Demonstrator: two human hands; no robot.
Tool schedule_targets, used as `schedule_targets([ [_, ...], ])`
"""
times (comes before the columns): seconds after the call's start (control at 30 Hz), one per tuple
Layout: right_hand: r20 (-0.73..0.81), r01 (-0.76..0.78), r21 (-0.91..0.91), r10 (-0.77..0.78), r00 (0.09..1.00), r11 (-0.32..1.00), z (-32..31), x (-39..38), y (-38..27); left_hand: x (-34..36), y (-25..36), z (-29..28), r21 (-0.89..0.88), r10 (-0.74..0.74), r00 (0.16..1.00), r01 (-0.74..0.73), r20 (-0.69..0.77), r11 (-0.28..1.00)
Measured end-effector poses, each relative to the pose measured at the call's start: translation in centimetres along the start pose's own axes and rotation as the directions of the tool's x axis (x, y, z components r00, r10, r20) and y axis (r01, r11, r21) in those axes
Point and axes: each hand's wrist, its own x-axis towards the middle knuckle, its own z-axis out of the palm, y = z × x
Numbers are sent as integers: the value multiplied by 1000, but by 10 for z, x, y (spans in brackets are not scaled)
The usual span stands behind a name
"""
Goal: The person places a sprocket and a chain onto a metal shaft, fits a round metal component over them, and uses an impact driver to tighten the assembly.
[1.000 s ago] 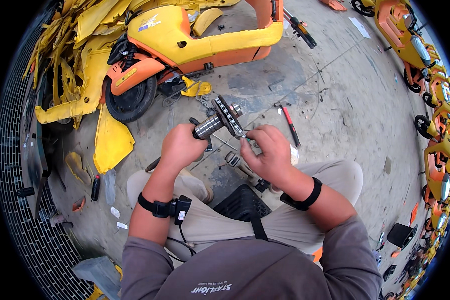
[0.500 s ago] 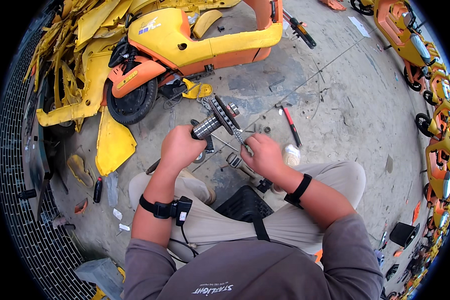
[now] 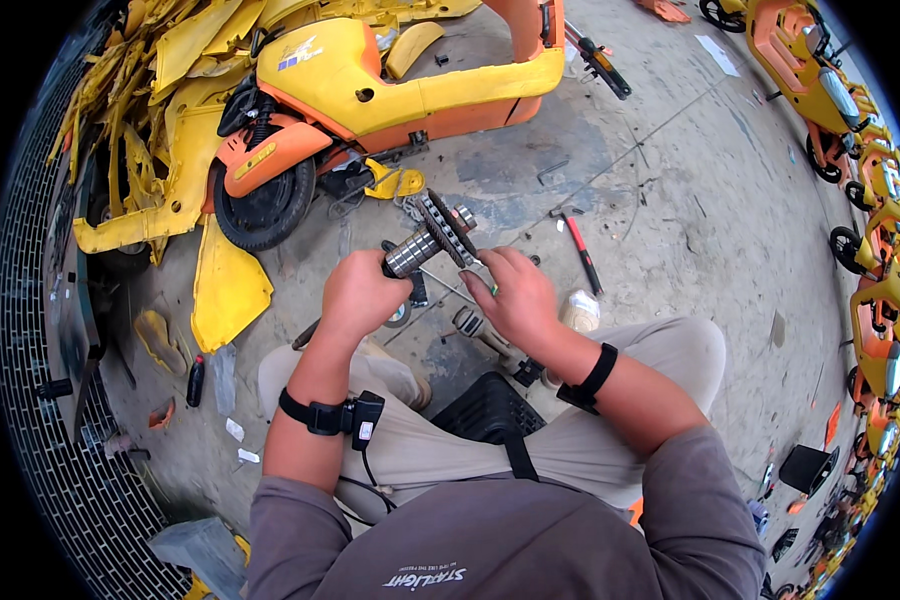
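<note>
My left hand is closed around the lower end of a ribbed silver metal shaft, held tilted above the floor. On its far end sits a dark toothed sprocket with a metal chain lying round its rim. Fingertips of my right hand touch the lower right of the chain and rim, while the thumb stands apart below them. A short silver end piece sticks out past the sprocket. The part of the shaft inside my left fist is hidden.
Ahead lies a yellow-orange scooter beside piled yellow panels. A red-handled hammer lies on the concrete right of my hands. A metal tool lies between my legs, near a black crate-like seat. Parked scooters line the right.
My right hand has moved up and left to the sprocket's rim. The chain's loose end, pinched in it before, now lies against the sprocket. My left hand stays put.
</note>
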Motion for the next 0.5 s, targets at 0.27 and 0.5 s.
schedule_targets([
  [0.27,26,72,-38,-71,997,997,4,-3,9,1,-7,4,4,40,999,-40,-1,999],
  [0.5,17,52,-98,-50,999,994,17,-14,33,1,-4,2,-50,57,998,-57,-18,997],
])
